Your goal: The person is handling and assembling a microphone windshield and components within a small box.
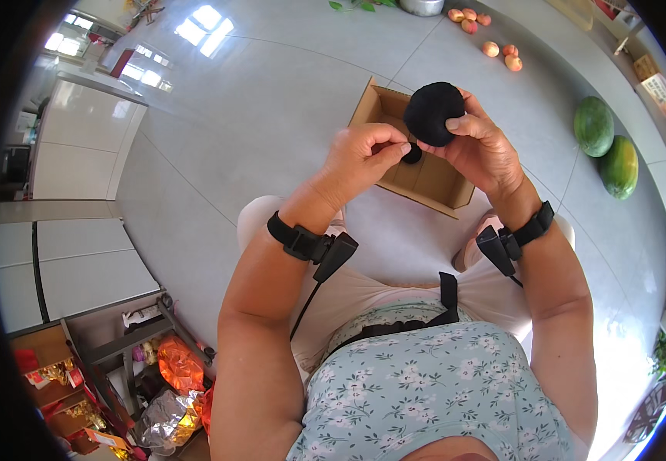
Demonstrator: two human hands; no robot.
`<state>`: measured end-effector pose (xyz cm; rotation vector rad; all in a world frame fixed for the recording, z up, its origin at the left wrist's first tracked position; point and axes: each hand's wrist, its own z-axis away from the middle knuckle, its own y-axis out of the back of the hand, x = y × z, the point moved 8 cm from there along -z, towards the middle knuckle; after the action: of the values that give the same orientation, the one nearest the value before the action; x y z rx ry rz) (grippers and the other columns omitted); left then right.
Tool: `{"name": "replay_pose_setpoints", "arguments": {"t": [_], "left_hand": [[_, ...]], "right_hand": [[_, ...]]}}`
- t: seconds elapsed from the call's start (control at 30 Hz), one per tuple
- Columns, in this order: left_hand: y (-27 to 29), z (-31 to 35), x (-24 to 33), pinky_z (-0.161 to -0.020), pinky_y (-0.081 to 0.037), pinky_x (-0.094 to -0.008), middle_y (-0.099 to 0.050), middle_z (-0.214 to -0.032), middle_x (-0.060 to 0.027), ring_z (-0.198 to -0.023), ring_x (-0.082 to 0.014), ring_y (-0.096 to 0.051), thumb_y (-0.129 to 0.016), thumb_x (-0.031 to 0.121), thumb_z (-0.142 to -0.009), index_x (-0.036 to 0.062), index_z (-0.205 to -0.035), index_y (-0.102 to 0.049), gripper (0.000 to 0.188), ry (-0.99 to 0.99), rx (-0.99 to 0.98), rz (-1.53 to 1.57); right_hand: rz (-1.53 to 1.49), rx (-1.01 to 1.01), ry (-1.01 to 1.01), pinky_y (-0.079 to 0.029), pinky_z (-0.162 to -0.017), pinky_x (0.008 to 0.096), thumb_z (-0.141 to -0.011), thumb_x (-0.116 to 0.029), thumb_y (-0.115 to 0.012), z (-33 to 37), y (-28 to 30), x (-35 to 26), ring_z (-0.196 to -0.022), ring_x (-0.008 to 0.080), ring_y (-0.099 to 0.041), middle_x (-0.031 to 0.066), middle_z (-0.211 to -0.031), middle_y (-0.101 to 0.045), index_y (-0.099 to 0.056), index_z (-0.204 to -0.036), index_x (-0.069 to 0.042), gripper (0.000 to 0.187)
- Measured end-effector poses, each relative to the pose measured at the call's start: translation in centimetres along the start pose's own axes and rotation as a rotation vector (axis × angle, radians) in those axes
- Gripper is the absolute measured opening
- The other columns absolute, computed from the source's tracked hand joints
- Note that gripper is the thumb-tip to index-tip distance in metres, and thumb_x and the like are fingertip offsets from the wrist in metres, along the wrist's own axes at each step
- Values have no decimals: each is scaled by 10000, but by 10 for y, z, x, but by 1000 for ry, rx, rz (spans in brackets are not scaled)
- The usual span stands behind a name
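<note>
A round, dark black pad with a soft-looking surface is held up in my right hand, thumb on its near face and fingers behind. Just left of it, my left hand is closed in a pinch, thumb against forefinger, near the pad's lower edge. Whatever those fingertips hold, if anything, is too small to make out. Below both hands an open cardboard box rests on the floor between my feet. Inside it a smaller black round thing shows, partly hidden by my left fingertips.
Two watermelons lie on the tiled floor to the right. Several peaches and a metal pot are at the far side. White cabinets line the left. At lower left, shelves hold red and gold packages beside an orange foil bag.
</note>
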<state>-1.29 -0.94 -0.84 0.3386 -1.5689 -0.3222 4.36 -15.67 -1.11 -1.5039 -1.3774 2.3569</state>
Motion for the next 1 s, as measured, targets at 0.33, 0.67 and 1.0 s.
{"name": "replay_pose_setpoints", "arguments": {"t": [0.33, 0.67, 1.0], "left_hand": [[-2, 4, 19, -583, -432, -208, -600, -749, 22, -667, -33, -516, -724, 44, -849, 17, -867, -687, 49, -134, -95, 184], [17, -2, 9, -549, -430, -202, -605, -743, 35, -635, -31, -517, -700, 87, -903, 30, -879, -680, 65, -85, 128, 202], [19, -5, -2, -502, -434, -207, -630, -703, 7, -561, -39, -527, -670, 76, -918, 26, -916, -689, 53, -36, 183, 44]], "right_hand": [[676, 86, 143, -475, -932, 320, -741, -43, -657, -4, 15, 0, -1031, 191, -583, 108, -1103, -586, -439, -1314, -91, 616], [330, -224, -205, -477, -984, 346, -722, -57, -612, 11, -18, 30, -1103, 204, -574, 102, -1195, -569, -409, -1408, -65, 716], [93, -194, -212, -457, -1041, 408, -746, -75, -669, 12, -21, 23, -1161, 223, -563, 94, -1247, -548, -417, -1379, -86, 682]]}}
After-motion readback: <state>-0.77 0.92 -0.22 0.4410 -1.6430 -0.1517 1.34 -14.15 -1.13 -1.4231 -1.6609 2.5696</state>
